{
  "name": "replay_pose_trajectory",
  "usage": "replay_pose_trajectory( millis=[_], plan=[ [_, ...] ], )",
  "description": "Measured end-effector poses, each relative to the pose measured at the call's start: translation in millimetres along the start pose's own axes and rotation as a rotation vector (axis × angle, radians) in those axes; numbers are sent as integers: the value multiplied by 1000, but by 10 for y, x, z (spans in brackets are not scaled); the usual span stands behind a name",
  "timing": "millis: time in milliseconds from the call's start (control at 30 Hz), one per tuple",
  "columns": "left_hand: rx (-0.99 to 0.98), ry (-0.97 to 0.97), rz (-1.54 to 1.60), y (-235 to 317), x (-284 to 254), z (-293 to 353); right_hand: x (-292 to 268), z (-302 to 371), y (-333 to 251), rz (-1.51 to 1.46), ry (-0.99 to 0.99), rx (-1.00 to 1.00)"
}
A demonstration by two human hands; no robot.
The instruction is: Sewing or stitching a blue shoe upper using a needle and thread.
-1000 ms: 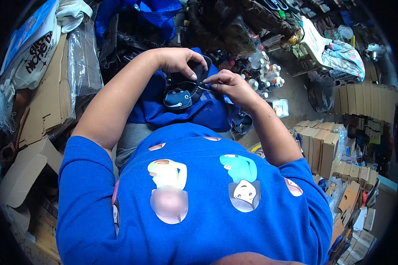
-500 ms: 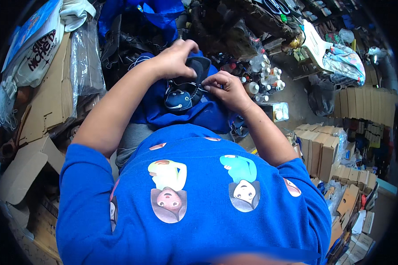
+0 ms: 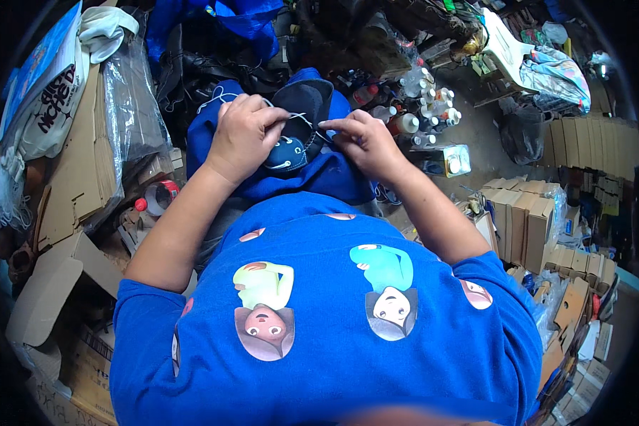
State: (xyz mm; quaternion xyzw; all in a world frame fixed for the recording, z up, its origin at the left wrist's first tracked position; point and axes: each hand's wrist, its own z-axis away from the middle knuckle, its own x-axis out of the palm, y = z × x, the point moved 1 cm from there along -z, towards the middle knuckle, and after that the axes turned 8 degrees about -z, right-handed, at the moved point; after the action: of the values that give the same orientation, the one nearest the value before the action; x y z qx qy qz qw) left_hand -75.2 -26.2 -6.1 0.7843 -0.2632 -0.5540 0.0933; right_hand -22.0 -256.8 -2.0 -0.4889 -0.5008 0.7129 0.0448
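A dark navy shoe (image 3: 287, 156) with white stitching and pale eyelets lies on a blue cloth (image 3: 319, 183) over my lap, its dark opening facing up. My left hand (image 3: 241, 135) is closed at the shoe's left side, thumb and forefinger pinching a thin white lace (image 3: 298, 116). That lace stretches across the opening toward my right hand, and another stretch curls out beyond the left hand. At the shoe's right edge, my right hand (image 3: 366, 145) has its fingertips pinched together beside the lacing. What exactly those fingertips grip is too small to make out.
Several bottles (image 3: 405, 123) with white caps stand right of the shoe. Cardboard sheets (image 3: 78, 163) and a red-capped bottle (image 3: 153, 199) are at left. Stacked boxes (image 3: 522, 213) sit at right, below a white plastic chair (image 3: 503, 53). Blue plastic (image 3: 252, 25) lies ahead.
My left hand has come down and left from above the shoe, drawing the lace across it. The right hand stays near the shoe's right edge. The view has shifted slightly.
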Motion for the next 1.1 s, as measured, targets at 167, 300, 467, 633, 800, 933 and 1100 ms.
replay_pose_trajectory(
  millis=[167,300,467,633,800,933,1100],
  plan=[
    [-16,-107,214,-110,136,-59,-149,-199,98,-170,-138,98],
    [-76,-153,261,-163,176,-45,-159,-264,118,-240,-183,132],
    [-108,-175,254,-174,180,-45,-177,-289,101,-245,-186,129],
    [-118,-189,262,-165,164,-59,-185,-298,117,-254,-199,143],
    [-112,-185,250,-177,177,-51,-188,-301,106,-250,-204,148],
    [-96,-192,291,-155,202,-61,-202,-295,88,-319,-236,229],
    [-166,-273,399,-189,313,-128,-177,-288,233,-389,-293,172]
  ],
)
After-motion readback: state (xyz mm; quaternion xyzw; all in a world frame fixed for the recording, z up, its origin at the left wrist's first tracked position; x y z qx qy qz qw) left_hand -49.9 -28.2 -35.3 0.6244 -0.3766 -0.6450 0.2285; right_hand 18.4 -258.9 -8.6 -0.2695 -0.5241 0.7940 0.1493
